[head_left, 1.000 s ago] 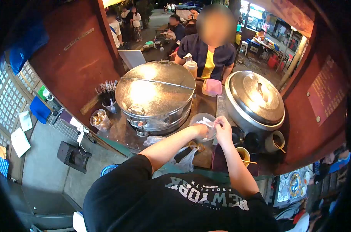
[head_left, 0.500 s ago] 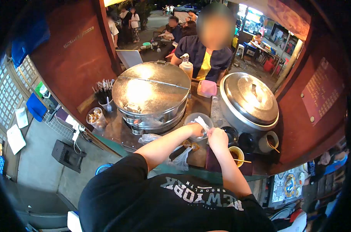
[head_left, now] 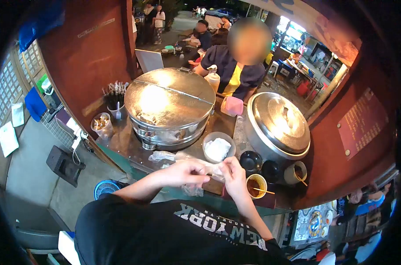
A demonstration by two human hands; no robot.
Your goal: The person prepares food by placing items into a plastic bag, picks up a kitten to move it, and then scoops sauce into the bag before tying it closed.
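My left hand [head_left: 188,172] and my right hand [head_left: 234,173] are close together over the near side of the counter. Stretched between them is a clear plastic bag [head_left: 215,170], pinched in the fingers of both hands. Just beyond my hands stands a translucent bowl [head_left: 206,147] with a crumpled white bundle [head_left: 218,150] inside. I cannot make out whether that is paper or plastic. More clear plastic [head_left: 161,156] lies beside the large round steamer, left of the bowl. Right of my right hand is a cup of brown sauce [head_left: 256,185] with a stick in it.
A large lidded steamer [head_left: 169,101] stands at left, and a lidded pot [head_left: 278,126] at right. Two black bowls [head_left: 251,161] and another cup [head_left: 295,173] sit below the pot. A squeeze bottle [head_left: 213,79] and pink-lidded container [head_left: 232,106] stand before a person [head_left: 227,57] across the counter.
My hands have come back from the bowl toward my body, now with the clear bag between them. The white bundle they were touching rests in the bowl. The view has shifted slightly.
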